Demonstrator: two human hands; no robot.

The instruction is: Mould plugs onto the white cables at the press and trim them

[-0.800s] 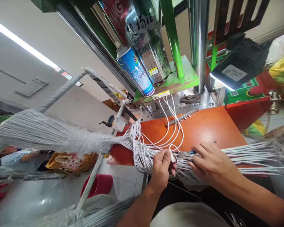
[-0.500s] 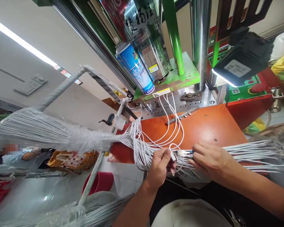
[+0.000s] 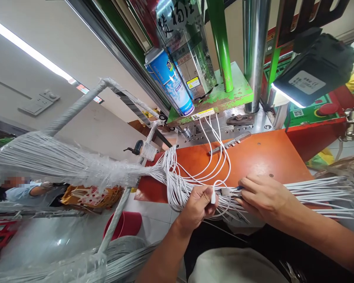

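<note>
My left hand [image 3: 198, 202] is closed, with a small white cable connector [image 3: 213, 197] pinched between thumb and fingers. The connector points upward and a white cable loops beside it. To its right, my right hand [image 3: 261, 195] is closed around a small piece with a blue spot [image 3: 239, 188] at the fingertips; its kind cannot be made out. A second white connector [image 3: 225, 192] lies between the two hands, close to the right fingertips. Beneath both hands runs a thick bundle of white cables [image 3: 177, 188], which spreads over the orange table [image 3: 253, 153].
A green press [image 3: 238, 84] stands behind the table, carrying a blue spray can [image 3: 172, 84]. A black lamp [image 3: 315, 74] hangs at the right. Wrapped cables [image 3: 61, 161] rest on a padded frame [image 3: 73, 108] at left. A co-worker [image 3: 32, 192] sits beyond.
My left hand has turned slightly, and the connector in it now stands more upright. My right hand has stayed nearly in place. The whole view has shifted a little.
</note>
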